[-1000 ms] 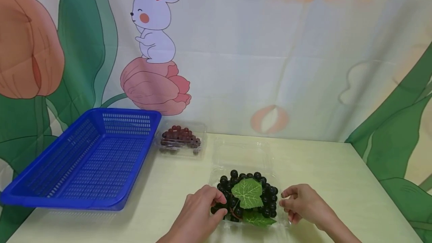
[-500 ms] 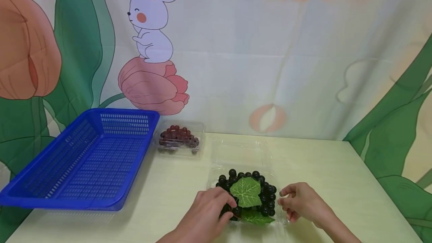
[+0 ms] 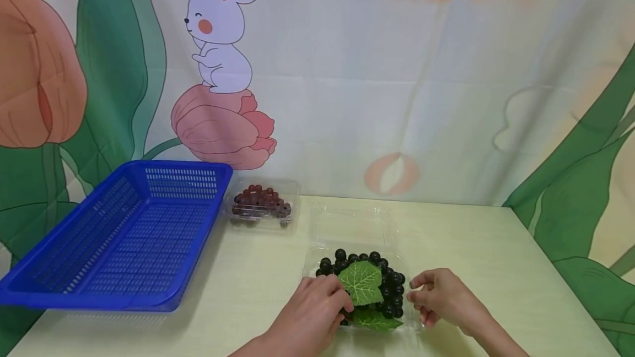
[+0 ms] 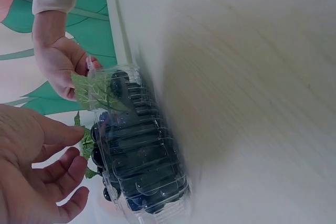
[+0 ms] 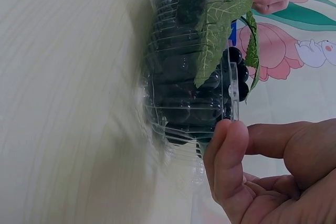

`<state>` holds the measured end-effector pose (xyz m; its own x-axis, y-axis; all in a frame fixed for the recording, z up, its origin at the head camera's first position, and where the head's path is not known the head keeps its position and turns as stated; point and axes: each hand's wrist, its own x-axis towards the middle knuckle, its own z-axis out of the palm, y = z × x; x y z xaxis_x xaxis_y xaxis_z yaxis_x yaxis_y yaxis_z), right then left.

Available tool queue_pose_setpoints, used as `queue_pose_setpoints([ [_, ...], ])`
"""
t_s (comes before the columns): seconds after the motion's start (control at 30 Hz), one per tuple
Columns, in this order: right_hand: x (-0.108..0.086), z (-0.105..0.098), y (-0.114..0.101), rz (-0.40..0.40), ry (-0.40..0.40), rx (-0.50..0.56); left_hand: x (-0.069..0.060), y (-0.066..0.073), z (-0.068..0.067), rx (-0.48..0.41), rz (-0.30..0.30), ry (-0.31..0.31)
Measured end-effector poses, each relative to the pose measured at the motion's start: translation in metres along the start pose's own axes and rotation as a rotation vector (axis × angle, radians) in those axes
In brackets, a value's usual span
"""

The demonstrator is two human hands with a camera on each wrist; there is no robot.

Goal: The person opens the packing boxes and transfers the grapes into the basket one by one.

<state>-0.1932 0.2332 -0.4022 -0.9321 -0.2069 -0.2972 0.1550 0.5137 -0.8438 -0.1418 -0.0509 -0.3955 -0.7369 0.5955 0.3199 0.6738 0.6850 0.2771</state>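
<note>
A bunch of black grapes (image 3: 394, 293) lies in an open clear plastic clamshell box (image 4: 168, 211), its hinged lid (image 3: 354, 225) laid back on the table. A green leaf (image 3: 361, 284) tops the bunch, and a second leaf (image 3: 375, 319) lies at the front side. My left hand (image 3: 310, 313) is over the bunch's left end, fingers loosely bent, hiding some grapes. In the left wrist view its fingertips (image 4: 79, 169) are beside the grapes, pinching nothing I can see. At the opposite side my right hand (image 5: 278, 171) pinches the box's rim between thumb and fingers.
A blue plastic basket (image 3: 203, 230) with slotted walls stands at the left of the pale table (image 3: 461, 236). Next to it, near the back, sits a clear box of red grapes (image 3: 260, 201). Behind the table hangs a printed curtain (image 3: 317, 81).
My left hand has moved slightly to the right, further over the grapes. The right hand keeps its place at the box's right rim. The head view has shifted a little.
</note>
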Motion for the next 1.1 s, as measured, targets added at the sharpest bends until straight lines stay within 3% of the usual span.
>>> queue_pose_setpoints([
  [0.13,0.000,0.000,0.000,-0.003,-0.002,-0.001,0.001,-0.002,0.001,0.033,0.019,-0.020],
  [0.33,-0.001,0.000,-0.001,-0.008,0.004,-0.007,0.004,-0.002,0.002,0.164,0.090,-0.063],
  [0.77,-0.002,0.000,0.000,-0.030,-0.013,0.001,0.009,-0.004,0.004,0.248,0.178,-0.083],
  [1.1,0.000,0.001,0.001,-0.014,0.005,-0.022,0.017,-0.007,0.004,0.447,0.346,-0.103],
])
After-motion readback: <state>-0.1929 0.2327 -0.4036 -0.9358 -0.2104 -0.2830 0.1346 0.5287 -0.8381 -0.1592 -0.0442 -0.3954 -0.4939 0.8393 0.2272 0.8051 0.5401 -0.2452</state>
